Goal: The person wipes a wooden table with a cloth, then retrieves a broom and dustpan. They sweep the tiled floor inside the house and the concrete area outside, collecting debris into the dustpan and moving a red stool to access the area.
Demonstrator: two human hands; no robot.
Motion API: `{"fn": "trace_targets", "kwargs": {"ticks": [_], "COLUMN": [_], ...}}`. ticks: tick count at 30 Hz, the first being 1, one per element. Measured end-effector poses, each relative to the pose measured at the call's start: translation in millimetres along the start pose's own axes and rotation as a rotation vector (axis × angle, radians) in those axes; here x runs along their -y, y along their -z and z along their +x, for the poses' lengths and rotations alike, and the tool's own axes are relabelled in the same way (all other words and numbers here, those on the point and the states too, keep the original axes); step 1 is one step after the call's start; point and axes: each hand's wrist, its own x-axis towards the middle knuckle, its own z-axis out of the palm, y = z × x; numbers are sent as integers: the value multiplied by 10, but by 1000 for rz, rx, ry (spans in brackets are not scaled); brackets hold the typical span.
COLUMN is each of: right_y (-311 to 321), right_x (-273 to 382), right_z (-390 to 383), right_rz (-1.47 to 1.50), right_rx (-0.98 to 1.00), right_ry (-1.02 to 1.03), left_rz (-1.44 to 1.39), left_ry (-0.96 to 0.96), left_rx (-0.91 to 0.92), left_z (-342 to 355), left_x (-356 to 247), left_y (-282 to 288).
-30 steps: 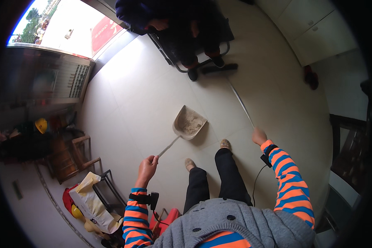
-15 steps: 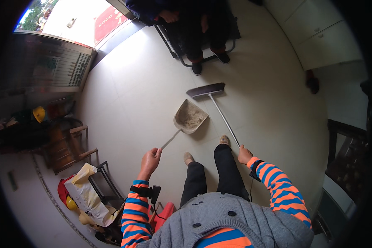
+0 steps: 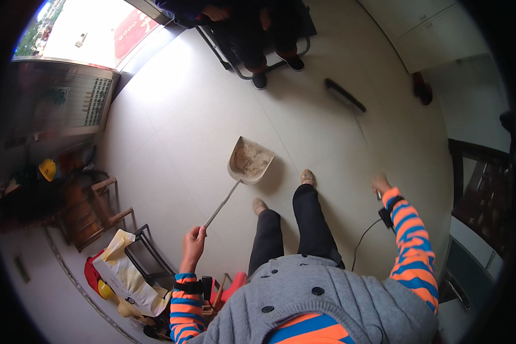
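My left hand [image 3: 194,247] is closed round the end of a long handle that runs to a dustpan [image 3: 251,163]. The dustpan is pale, its mouth faces away from me, and greyish-brown debris lies in it. On the right, my right hand [image 3: 380,183] is closed on the handle of a broom. The broom's dark head [image 3: 345,96] is well ahead and to the right of the dustpan, apart from it. Motion smears the broom's handle, so its middle stretch hardly shows.
Ahead, a seated person [image 3: 252,34] has both feet on the floor by a dark-framed chair. Wooden chairs [image 3: 92,212] and a cloth-covered item [image 3: 135,275] line the left side. White cabinets [image 3: 418,28] stand at the far right, near red shoes [image 3: 422,89].
The broom has swung from beside the dustpan to the far right, and my right hand has moved right and forward. My left hand and the dustpan have shifted slightly left.
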Motion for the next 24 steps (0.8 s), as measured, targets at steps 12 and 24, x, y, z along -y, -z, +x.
{"fn": "trace_targets", "kwargs": {"ticks": [12,24], "right_y": [-2222,-527], "right_x": [204,-440], "right_z": [-213,-865], "right_rz": [69,556], "right_rx": [274,267], "right_ry": [-349,-358], "left_rz": [-31,136], "left_ry": [91,18], "left_rx": [-24,-18], "left_z": [28,218], "left_x": [282,45], "left_y": [95,260]}}
